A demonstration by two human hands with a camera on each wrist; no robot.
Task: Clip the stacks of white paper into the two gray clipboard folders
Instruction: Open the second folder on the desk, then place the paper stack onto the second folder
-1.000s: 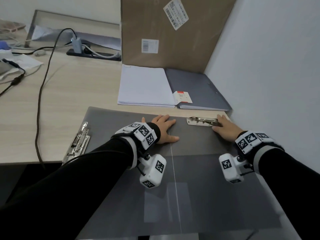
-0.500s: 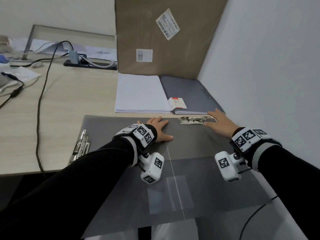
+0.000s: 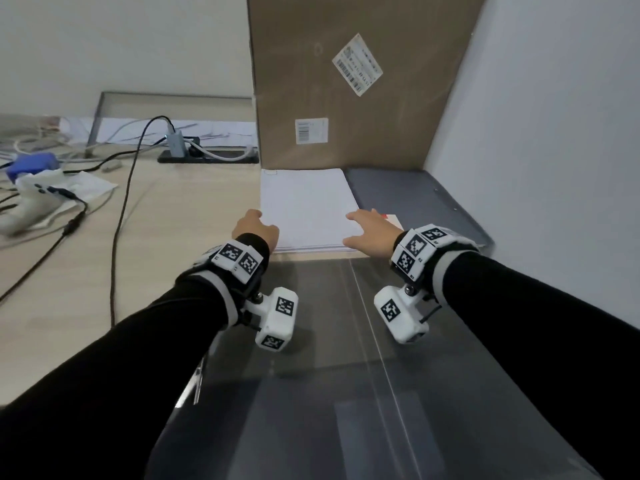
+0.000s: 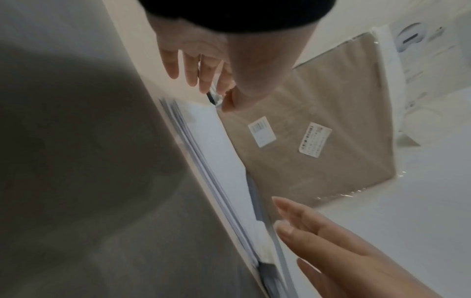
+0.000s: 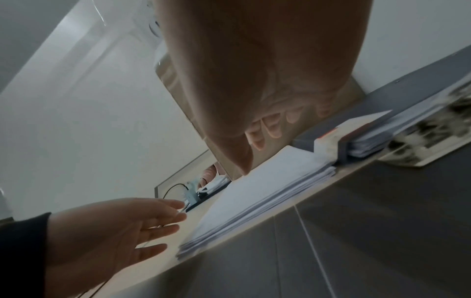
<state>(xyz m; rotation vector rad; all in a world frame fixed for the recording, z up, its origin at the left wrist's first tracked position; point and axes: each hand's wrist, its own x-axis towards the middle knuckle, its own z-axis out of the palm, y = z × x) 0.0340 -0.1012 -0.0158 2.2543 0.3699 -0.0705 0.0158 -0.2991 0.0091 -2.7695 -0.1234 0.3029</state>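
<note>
Head view: both hands reach for the loose paper stack point(image 3: 308, 209) on the worktop point(image 3: 166, 216).
Left hand point(image 3: 254, 226) and right hand point(image 3: 369, 230) flank it, each grip spread and empty. Open gray folder point(image 3: 346, 375) waits nearer. Uneven lifting could fan the sheets.

left hand point(image 3: 254, 227): extended, fingers loose | right hand point(image 3: 371, 230): extended, fingers straight

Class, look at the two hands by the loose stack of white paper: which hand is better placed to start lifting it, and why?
Probably the right hand: its open fingers already reach over the stack of white paper at its near right corner. The left hand is also open but sits at the stack's left edge, mostly over the desk.
</note>
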